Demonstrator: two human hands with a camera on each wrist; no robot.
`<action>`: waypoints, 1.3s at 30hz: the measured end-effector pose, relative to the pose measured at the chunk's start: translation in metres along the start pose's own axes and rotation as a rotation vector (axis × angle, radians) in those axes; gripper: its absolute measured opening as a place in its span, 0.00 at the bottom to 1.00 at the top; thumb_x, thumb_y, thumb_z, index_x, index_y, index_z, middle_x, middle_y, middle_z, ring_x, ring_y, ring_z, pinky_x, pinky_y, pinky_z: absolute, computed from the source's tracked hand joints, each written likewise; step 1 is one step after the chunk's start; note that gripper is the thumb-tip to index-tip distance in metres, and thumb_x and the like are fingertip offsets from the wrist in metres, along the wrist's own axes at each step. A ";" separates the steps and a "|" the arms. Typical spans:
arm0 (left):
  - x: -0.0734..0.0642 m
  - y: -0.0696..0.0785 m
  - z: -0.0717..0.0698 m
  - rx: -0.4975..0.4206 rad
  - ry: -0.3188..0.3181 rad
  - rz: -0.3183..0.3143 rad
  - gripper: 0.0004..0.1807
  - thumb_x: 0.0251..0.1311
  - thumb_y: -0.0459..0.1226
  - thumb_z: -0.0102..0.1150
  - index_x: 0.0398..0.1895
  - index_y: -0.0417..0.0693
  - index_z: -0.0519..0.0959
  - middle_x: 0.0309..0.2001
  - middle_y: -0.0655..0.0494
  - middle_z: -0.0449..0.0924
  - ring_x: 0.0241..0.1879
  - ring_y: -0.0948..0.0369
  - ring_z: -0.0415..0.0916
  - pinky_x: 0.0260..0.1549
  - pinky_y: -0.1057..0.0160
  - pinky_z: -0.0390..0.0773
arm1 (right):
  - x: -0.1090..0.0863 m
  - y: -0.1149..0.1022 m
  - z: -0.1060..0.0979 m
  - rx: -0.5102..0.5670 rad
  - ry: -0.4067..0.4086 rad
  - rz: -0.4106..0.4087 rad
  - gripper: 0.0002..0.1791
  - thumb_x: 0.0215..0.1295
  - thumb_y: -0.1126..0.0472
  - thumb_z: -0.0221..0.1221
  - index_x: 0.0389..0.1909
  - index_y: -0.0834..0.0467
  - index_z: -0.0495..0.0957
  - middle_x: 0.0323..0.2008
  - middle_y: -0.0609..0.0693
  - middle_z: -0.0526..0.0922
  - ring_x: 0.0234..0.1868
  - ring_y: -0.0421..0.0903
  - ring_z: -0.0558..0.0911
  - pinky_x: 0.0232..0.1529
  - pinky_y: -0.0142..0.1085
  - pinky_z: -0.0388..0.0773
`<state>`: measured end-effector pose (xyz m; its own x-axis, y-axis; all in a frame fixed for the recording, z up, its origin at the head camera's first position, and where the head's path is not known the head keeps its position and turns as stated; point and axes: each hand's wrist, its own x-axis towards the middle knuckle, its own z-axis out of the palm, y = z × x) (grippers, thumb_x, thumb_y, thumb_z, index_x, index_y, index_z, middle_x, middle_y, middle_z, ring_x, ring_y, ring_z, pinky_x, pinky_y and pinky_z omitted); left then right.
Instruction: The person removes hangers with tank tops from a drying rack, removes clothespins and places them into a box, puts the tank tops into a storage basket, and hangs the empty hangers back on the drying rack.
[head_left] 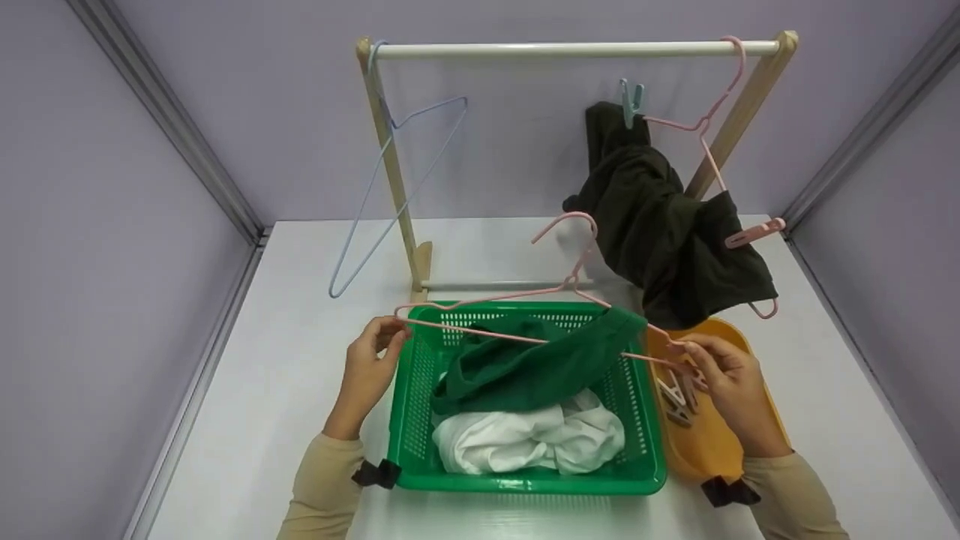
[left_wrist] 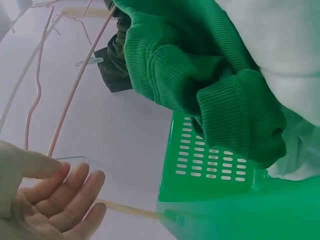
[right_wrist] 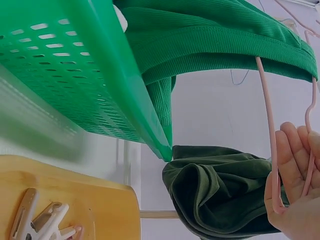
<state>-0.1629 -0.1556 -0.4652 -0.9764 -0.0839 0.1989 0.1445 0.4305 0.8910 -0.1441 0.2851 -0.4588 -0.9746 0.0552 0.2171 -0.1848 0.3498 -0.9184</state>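
Note:
A pink hanger [head_left: 480, 332] is held level above the green basket [head_left: 401, 450], its hook pointing up. My left hand [head_left: 375, 352] pinches the hanger's left end between thumb and fingers. At the other end, my right hand [head_left: 724, 371] grips the hanger's corner; in the right wrist view the wire lies across the fingers [right_wrist: 292, 150]. A green ribbed garment [head_left: 540, 364] is draped on the hanger's right half, the rest of it lying down into the basket. White cloth [head_left: 525, 442] lies bunched in the basket beside it.
Behind stands a rack with a white rail [head_left: 570, 50]. A blue hanger [head_left: 360, 202] hangs at its left. At right, another pink hanger carries a dark garment [head_left: 652, 217] with a teal clip [head_left: 630, 105] and a pink clip [head_left: 754, 232]. A yellow tray [head_left: 712, 442] holds several clothespins [head_left: 679, 397].

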 end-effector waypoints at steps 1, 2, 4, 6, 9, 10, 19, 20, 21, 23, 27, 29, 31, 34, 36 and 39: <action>0.000 0.000 -0.001 -0.002 0.017 -0.010 0.11 0.69 0.32 0.50 0.51 0.37 0.74 0.46 0.41 0.81 0.50 0.50 0.81 0.55 0.53 0.77 | 0.000 0.000 0.000 0.001 -0.001 -0.002 0.13 0.73 0.63 0.50 0.44 0.68 0.80 0.34 0.38 0.85 0.32 0.31 0.83 0.30 0.26 0.81; 0.000 0.000 -0.001 -0.006 0.031 -0.014 0.12 0.70 0.32 0.49 0.53 0.36 0.73 0.47 0.42 0.81 0.50 0.50 0.80 0.55 0.52 0.77 | 0.000 0.000 0.000 0.005 -0.001 -0.003 0.13 0.73 0.64 0.50 0.44 0.69 0.80 0.34 0.37 0.85 0.33 0.30 0.83 0.32 0.26 0.82; 0.000 0.002 -0.002 -0.025 0.052 -0.012 0.13 0.71 0.32 0.47 0.55 0.36 0.72 0.48 0.41 0.81 0.52 0.49 0.79 0.58 0.50 0.75 | -0.001 0.001 0.001 0.019 -0.002 -0.001 0.13 0.73 0.64 0.50 0.44 0.70 0.79 0.34 0.35 0.85 0.33 0.29 0.84 0.34 0.25 0.82; 0.000 0.003 -0.002 -0.044 0.062 -0.004 0.14 0.72 0.32 0.46 0.56 0.36 0.71 0.49 0.41 0.80 0.54 0.49 0.78 0.59 0.50 0.74 | -0.001 0.001 0.002 0.028 -0.001 -0.007 0.13 0.72 0.65 0.50 0.43 0.71 0.79 0.33 0.34 0.85 0.35 0.30 0.85 0.37 0.25 0.82; 0.000 0.005 -0.001 -0.069 0.065 0.011 0.15 0.73 0.34 0.45 0.57 0.36 0.71 0.50 0.40 0.80 0.55 0.49 0.77 0.61 0.49 0.73 | -0.001 0.001 0.003 0.031 0.004 -0.021 0.12 0.72 0.67 0.51 0.42 0.72 0.79 0.32 0.35 0.85 0.34 0.31 0.85 0.36 0.25 0.82; 0.000 0.006 -0.001 -0.076 0.063 0.016 0.15 0.73 0.34 0.45 0.57 0.35 0.71 0.50 0.40 0.80 0.55 0.49 0.77 0.61 0.49 0.73 | -0.001 0.001 0.004 0.034 0.007 -0.027 0.12 0.71 0.67 0.51 0.41 0.72 0.79 0.32 0.36 0.85 0.33 0.31 0.85 0.36 0.25 0.82; -0.002 0.009 -0.001 -0.080 0.050 0.060 0.14 0.72 0.35 0.47 0.56 0.37 0.73 0.48 0.41 0.82 0.54 0.48 0.78 0.57 0.66 0.75 | -0.001 0.001 0.007 0.062 0.010 -0.089 0.10 0.70 0.71 0.50 0.40 0.75 0.78 0.31 0.35 0.85 0.34 0.30 0.85 0.36 0.23 0.81; -0.002 0.009 -0.001 -0.078 0.050 0.066 0.14 0.72 0.35 0.47 0.55 0.37 0.73 0.48 0.40 0.81 0.54 0.48 0.78 0.56 0.69 0.75 | -0.001 0.001 0.007 0.071 0.008 -0.100 0.10 0.70 0.72 0.50 0.40 0.75 0.78 0.31 0.36 0.85 0.34 0.30 0.85 0.36 0.23 0.81; -0.001 0.008 -0.001 -0.072 0.048 0.073 0.14 0.72 0.35 0.47 0.55 0.37 0.73 0.48 0.40 0.81 0.53 0.48 0.78 0.56 0.70 0.75 | -0.001 0.002 0.007 0.090 0.002 -0.110 0.10 0.70 0.72 0.50 0.39 0.76 0.78 0.31 0.36 0.86 0.34 0.31 0.85 0.36 0.23 0.81; -0.002 0.008 0.000 -0.057 0.045 0.085 0.14 0.72 0.35 0.47 0.54 0.36 0.74 0.48 0.39 0.81 0.53 0.49 0.78 0.56 0.69 0.76 | -0.001 0.002 0.007 0.131 -0.009 -0.125 0.10 0.70 0.73 0.50 0.39 0.77 0.77 0.31 0.38 0.86 0.34 0.32 0.86 0.36 0.23 0.82; -0.002 0.009 0.000 -0.045 0.023 0.079 0.14 0.71 0.35 0.48 0.53 0.36 0.75 0.48 0.42 0.82 0.52 0.53 0.79 0.59 0.57 0.76 | -0.001 0.001 0.008 0.160 -0.026 -0.139 0.10 0.69 0.73 0.50 0.39 0.78 0.76 0.33 0.39 0.87 0.36 0.33 0.86 0.38 0.23 0.81; -0.002 0.010 0.001 -0.043 0.007 0.079 0.13 0.71 0.35 0.48 0.52 0.36 0.76 0.48 0.43 0.82 0.51 0.53 0.79 0.59 0.53 0.75 | -0.002 -0.001 0.008 0.135 -0.025 -0.138 0.10 0.69 0.73 0.50 0.40 0.77 0.77 0.33 0.37 0.87 0.37 0.32 0.86 0.38 0.23 0.81; -0.002 0.011 0.001 -0.053 -0.009 0.074 0.13 0.71 0.35 0.49 0.52 0.38 0.76 0.48 0.44 0.82 0.51 0.53 0.79 0.59 0.53 0.75 | -0.001 -0.002 0.008 0.105 -0.019 -0.134 0.10 0.69 0.73 0.50 0.40 0.76 0.77 0.34 0.36 0.86 0.37 0.31 0.86 0.38 0.22 0.81; -0.003 0.011 0.001 -0.043 -0.026 0.076 0.13 0.71 0.36 0.50 0.51 0.39 0.77 0.48 0.45 0.82 0.50 0.53 0.79 0.58 0.56 0.76 | -0.001 -0.004 0.009 0.073 -0.017 -0.131 0.09 0.69 0.73 0.51 0.40 0.75 0.78 0.34 0.35 0.86 0.38 0.30 0.86 0.38 0.21 0.80; -0.003 0.010 0.002 -0.034 -0.034 0.079 0.13 0.71 0.36 0.49 0.51 0.38 0.77 0.47 0.46 0.82 0.49 0.55 0.79 0.57 0.61 0.76 | -0.001 -0.004 0.009 0.066 -0.018 -0.137 0.09 0.68 0.74 0.51 0.39 0.75 0.78 0.34 0.35 0.86 0.37 0.29 0.85 0.39 0.22 0.81; -0.003 0.010 0.002 -0.031 -0.044 0.085 0.13 0.72 0.37 0.47 0.50 0.37 0.76 0.47 0.45 0.82 0.49 0.59 0.78 0.53 0.68 0.76 | 0.000 -0.004 0.010 0.069 -0.021 -0.149 0.08 0.67 0.75 0.51 0.39 0.75 0.78 0.33 0.36 0.86 0.37 0.29 0.85 0.39 0.22 0.81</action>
<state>-0.1584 -0.1496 -0.4577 -0.9664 -0.0080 0.2568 0.2315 0.4062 0.8840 -0.1441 0.2745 -0.4581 -0.9379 -0.0121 0.3466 -0.3353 0.2871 -0.8973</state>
